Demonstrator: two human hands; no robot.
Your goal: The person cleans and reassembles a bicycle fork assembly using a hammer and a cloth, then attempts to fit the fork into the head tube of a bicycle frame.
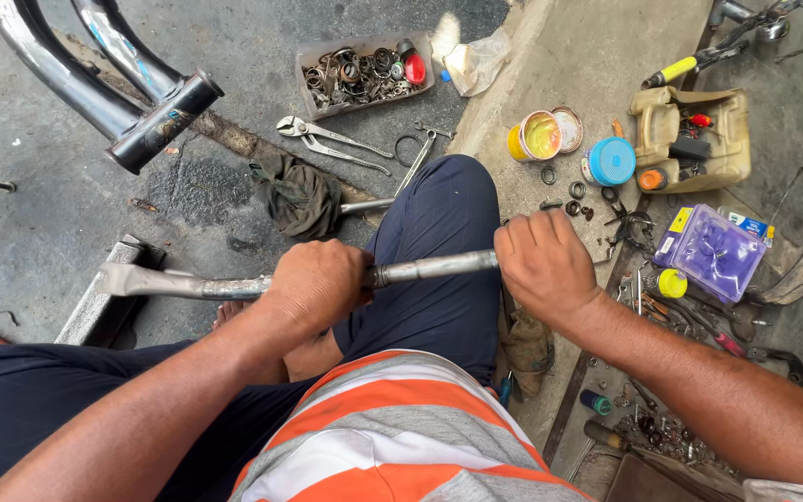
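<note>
A long grey metal bicycle fork lies level across my lap, its flattened end pointing left over a concrete block. My left hand is wrapped around its middle. My right hand grips the tube's right end above my knee. Both fists are closed on it.
A black bicycle frame stands at upper left. Pliers, a dark rag and a tray of small metal parts lie ahead. At right sit an open grease tin, a blue lid, a tan cut-open jug and a purple plastic box.
</note>
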